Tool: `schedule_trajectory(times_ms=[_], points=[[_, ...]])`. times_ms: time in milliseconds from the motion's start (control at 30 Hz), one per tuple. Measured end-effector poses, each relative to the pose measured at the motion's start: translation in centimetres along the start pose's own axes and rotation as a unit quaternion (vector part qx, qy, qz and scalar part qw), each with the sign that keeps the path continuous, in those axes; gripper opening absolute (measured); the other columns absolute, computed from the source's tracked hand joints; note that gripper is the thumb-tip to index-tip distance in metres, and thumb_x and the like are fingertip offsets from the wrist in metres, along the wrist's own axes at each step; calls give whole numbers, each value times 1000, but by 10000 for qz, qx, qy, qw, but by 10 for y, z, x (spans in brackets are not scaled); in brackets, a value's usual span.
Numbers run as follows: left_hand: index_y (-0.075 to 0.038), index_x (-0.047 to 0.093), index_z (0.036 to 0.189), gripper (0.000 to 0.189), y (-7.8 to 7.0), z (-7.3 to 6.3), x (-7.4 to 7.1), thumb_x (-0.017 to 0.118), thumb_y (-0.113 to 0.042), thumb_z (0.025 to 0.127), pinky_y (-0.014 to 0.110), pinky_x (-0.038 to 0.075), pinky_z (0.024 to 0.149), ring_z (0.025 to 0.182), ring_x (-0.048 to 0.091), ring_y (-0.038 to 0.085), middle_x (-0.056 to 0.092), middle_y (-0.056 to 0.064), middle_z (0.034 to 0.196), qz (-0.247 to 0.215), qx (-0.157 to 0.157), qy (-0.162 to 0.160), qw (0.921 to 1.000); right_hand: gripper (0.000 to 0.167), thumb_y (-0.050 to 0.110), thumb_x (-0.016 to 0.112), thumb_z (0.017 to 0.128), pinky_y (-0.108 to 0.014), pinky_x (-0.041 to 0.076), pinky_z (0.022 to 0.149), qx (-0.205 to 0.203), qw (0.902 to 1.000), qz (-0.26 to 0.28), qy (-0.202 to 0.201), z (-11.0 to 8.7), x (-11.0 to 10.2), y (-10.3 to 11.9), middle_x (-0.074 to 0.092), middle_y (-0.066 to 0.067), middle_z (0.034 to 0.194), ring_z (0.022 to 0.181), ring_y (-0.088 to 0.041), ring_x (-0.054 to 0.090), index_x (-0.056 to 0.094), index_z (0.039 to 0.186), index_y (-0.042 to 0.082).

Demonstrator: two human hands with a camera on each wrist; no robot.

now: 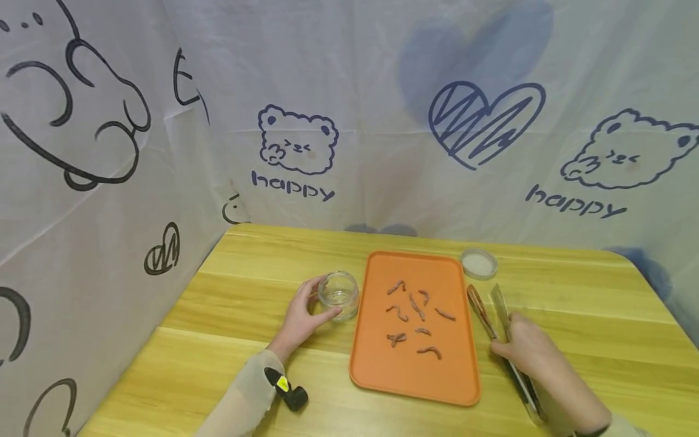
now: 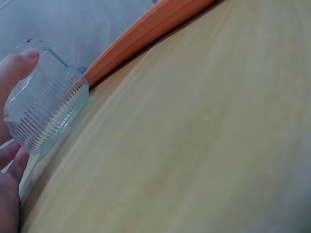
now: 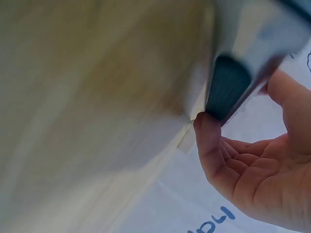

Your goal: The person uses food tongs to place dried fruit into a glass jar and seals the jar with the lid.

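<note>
My left hand (image 1: 302, 317) curls round a clear glass jar (image 1: 338, 295) beside the tray's left edge, thumb on the near side. Ribbed glass sides of the jar (image 2: 51, 109) show in the left wrist view. In my right hand (image 1: 526, 346), metal tongs (image 1: 516, 373) are gripped to the right of the tray, their two arms spread apart and the tips pointing away from me. The right wrist view shows a finger and thumb on either side of the tongs (image 3: 228, 87). Several brown worm-like pieces (image 1: 417, 307) lie scattered on the orange tray (image 1: 409, 382).
A round clear lid (image 1: 479, 264) lies by the tray's far right corner. The wooden table (image 1: 218, 315) ends at a white cloth (image 1: 377, 121) with drawn bears and hearts behind it and to the left.
</note>
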State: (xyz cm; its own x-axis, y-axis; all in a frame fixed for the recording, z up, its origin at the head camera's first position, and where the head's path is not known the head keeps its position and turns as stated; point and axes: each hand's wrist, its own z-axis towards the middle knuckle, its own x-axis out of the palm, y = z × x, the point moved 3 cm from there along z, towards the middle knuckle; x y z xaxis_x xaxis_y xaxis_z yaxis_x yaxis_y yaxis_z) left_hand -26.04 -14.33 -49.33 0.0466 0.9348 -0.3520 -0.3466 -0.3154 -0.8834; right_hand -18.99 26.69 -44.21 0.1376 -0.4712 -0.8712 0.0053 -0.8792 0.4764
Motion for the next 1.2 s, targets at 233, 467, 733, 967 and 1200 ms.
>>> schedule_trajectory(times_ms=[233,467,733,967,1200], points=[[-10,47,137,73,0,0,1,83,-23,75,40,42,103,119,51,27,50,11,133,-91,-12,2,10000,52,11,65,77,-39,50,53,-283,9992,-169,-243,-4,-9,-8,58,-26,89,68,-25,55,46,112,-22],[-4,44,138,73,-4,0,2,82,-13,76,45,39,104,121,49,35,48,18,134,-164,-55,20,9998,46,9,67,77,-47,53,58,-785,9895,-555,-1083,-10,-21,-7,57,-31,96,74,-33,58,53,111,-18],[3,42,138,72,-27,-4,-2,80,-9,78,47,37,106,122,46,40,46,24,135,-219,-169,144,9995,34,7,71,74,-47,55,62,-1511,9728,-953,-1478,-15,-29,4,62,-17,95,81,-31,60,64,105,-5],[-8,45,138,73,0,0,1,82,-20,76,42,40,104,120,49,29,49,11,133,-60,-122,21,9999,28,4,73,66,-35,50,52,-2437,9383,-1355,-2045,-20,-25,13,62,-4,83,69,-19,58,68,94,2],[-11,45,138,73,2,0,1,82,-25,77,37,39,105,121,49,25,49,7,133,-108,-202,50,9997,26,1,75,63,-39,55,60,-2933,9172,-1437,-2281,-20,-20,17,66,-6,84,75,-24,62,70,88,2]])
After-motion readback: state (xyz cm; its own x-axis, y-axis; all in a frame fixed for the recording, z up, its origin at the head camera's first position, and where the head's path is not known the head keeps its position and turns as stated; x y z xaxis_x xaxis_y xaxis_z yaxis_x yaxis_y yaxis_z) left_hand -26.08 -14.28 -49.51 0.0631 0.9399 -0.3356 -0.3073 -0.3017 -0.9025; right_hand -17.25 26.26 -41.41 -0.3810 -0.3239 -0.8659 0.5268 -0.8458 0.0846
